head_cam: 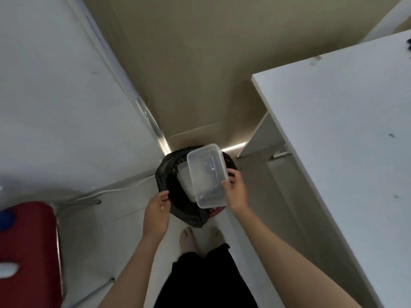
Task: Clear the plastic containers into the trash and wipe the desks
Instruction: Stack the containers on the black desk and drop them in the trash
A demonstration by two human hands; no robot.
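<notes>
The bin [178,196], a round basket lined with a black bag, stands on the pale floor [255,230] at the foot of a beige wall [200,74], and everything else sits around it; to the right of the bin a white desk [344,141] runs toward the viewer, its top marked with a few small dark specks; to the left of the bin a second white desk [55,96] fills that side, with a white cable [115,191] trailing along the floor below its edge; farther left of the bin and nearer the viewer is a red chair [29,252] on a metal frame; directly below the bin in view are black trousers [204,283] and two feet [189,241]; held over the bin's mouth is a clear rectangular tub [206,176], tilted, with some dark and pale remains inside that are too blurred to name; a second pale container [185,181] already lies inside the bin, partly under the tub; the right hand [236,192] grips the tub's near right edge, thumb on top and fingers curled behind it; the left hand [158,210] is at the bin's near left rim, its fingers curled onto the edge of the black bag and pinching it.
</notes>
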